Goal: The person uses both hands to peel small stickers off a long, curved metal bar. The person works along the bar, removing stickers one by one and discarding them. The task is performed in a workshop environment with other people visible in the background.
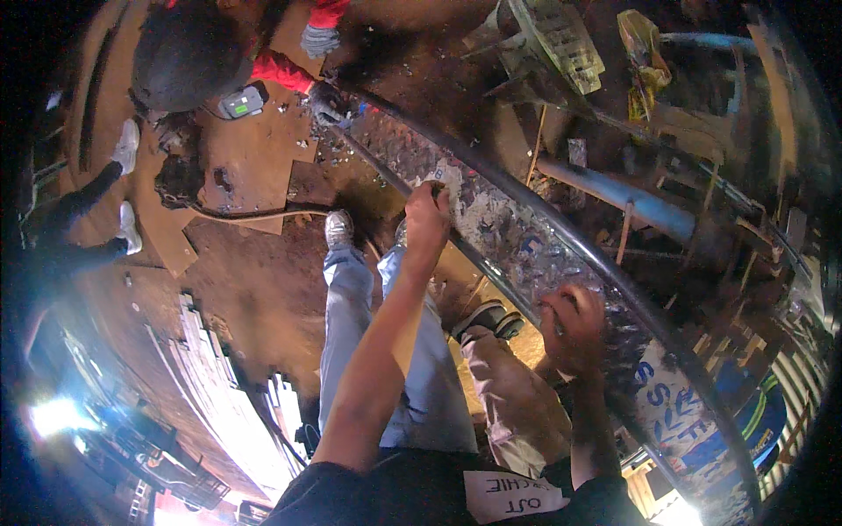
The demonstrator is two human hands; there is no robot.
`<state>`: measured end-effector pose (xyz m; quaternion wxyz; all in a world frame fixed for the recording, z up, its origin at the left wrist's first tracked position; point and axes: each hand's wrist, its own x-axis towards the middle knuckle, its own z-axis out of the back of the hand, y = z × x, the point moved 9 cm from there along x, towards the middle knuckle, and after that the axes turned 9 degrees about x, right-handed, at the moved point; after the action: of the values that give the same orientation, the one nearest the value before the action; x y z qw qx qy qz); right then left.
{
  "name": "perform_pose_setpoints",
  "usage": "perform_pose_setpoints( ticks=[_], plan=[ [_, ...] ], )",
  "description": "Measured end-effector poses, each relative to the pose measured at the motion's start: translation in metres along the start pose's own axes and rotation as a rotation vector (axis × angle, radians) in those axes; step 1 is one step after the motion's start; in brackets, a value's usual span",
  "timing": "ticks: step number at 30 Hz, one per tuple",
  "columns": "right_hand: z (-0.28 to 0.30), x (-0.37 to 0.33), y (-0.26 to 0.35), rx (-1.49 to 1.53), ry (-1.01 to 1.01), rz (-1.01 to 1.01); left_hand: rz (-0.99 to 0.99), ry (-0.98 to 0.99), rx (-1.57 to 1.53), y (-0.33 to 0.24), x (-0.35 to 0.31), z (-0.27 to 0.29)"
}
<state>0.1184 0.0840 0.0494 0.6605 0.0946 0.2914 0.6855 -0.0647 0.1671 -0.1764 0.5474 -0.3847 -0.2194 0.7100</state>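
A long trough-like belt between two dark rails runs diagonally past me, littered with small scrap bits. Over its near rail, my left hand hangs with curled fingers; whether anything is in them is hidden. Farther down the belt, my right hand is closed too, thumb and fingers drawn together over the near side. What it may hold is too small to make out. At the belt's far end, a co-worker's gloved hand in a red sleeve reaches to the scrap.
A grey boxy device with a green light lies on cardboard beside the co-worker. A cable crosses the floor. Beyond the belt lie a blue pipe and a yellow bag. A sandalled foot stands close beside the belt.
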Motion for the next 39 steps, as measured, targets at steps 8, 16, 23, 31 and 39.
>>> perform_pose_setpoints(
  ticks=[8,16,23,31,39],
  plan=[
    [-0.006,0.000,-0.005,-0.088,-0.030,-0.022,-0.007,0.094,0.031,-0.020,0.007,-0.010],
    [-0.008,0.003,0.000,-0.105,-0.059,-0.078,0.035,0.214,0.148,-0.018,0.014,-0.029],
    [-0.004,0.004,0.000,-0.104,-0.029,-0.106,0.165,0.134,0.144,0.012,0.023,-0.026],
    [-0.007,0.006,0.000,-0.135,-0.072,-0.101,0.002,0.105,-0.007,-0.005,0.026,0.000],
    [-0.005,0.008,0.005,-0.134,-0.046,-0.120,0.096,0.216,0.194,-0.032,0.035,-0.008]
  ],
)
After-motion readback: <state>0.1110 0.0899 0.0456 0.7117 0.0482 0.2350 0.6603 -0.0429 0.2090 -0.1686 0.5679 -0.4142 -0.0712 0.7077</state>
